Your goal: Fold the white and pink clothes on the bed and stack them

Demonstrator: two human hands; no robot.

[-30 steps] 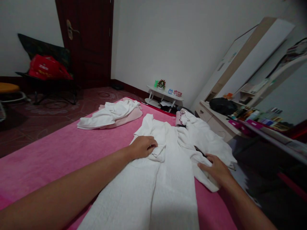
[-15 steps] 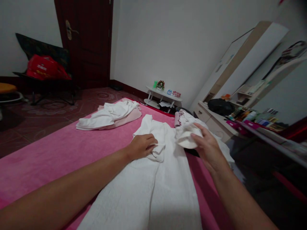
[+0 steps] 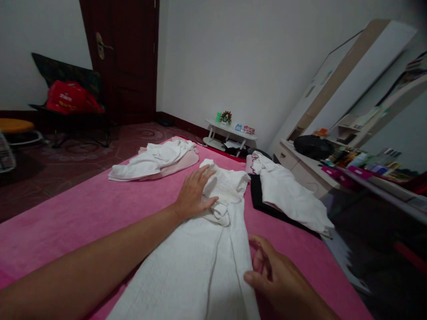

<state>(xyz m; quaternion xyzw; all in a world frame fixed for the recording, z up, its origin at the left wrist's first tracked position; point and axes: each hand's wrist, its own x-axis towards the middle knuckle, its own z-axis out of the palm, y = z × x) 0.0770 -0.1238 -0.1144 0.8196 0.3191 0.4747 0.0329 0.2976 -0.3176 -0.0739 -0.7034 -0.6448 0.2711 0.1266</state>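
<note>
A long white garment (image 3: 187,262) lies flat in front of me on the pink bed cover (image 3: 83,209). Its upper part, with a sleeve-like piece, is folded inward over the middle; the exact kind of garment I cannot make out. My left hand (image 3: 196,192) rests on this folded upper part, fingers spread and thumb stretched out. Lower down, my right hand (image 3: 271,271) is at the garment's right edge, its fingers loosely curved with a gap to the thumb. The thumb tip meets the edge of the cloth.
White and pale pink clothes (image 3: 156,159) lie at the far left of the bed. Another white garment (image 3: 287,186) lies over a dark item (image 3: 256,191) on the right. Beyond are a dressing table (image 3: 300,166), a small white stand (image 3: 230,131) and a chair holding a red bag (image 3: 71,98).
My right hand has let go of the raised cloth, now folded inward, and has moved down to the lower right edge. My left hand has spread its fingers and shifted slightly up.
</note>
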